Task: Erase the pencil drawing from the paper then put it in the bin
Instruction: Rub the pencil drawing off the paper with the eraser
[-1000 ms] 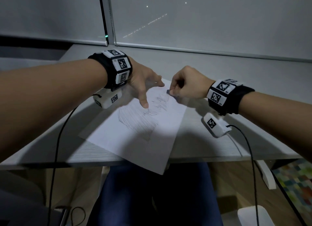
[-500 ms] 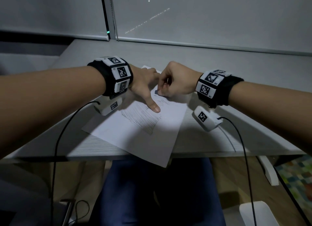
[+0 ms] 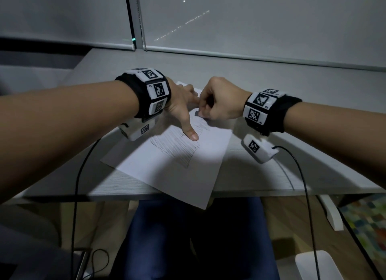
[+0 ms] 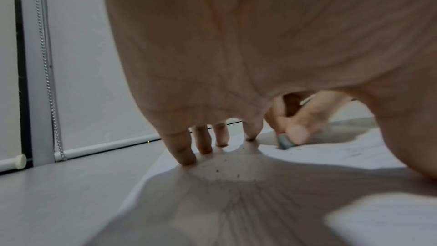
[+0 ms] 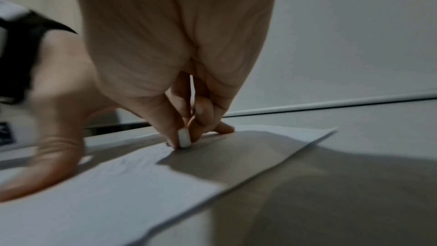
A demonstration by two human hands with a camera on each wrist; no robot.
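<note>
My right hand (image 3: 219, 104) pinches the eraser (image 5: 184, 137), left hand (image 3: 181, 110) flat on the paper (image 3: 183, 166); most drawing (image 3: 177, 148) remains, binning undone.

We see a sheet of paper (image 3: 183, 164) lying askew on a desk (image 3: 271, 74), its near corner hanging over the desk's front edge. Our left hand (image 3: 181, 110) rests on the paper's far left part, fingers spread. Our right hand (image 3: 221, 102) is just right of it, pressing an eraser (image 5: 184, 137) onto the paper. The drawing (image 3: 177, 148) lies under and before the left thumb. A window blind (image 3: 250, 18) stands behind the desk.
</note>
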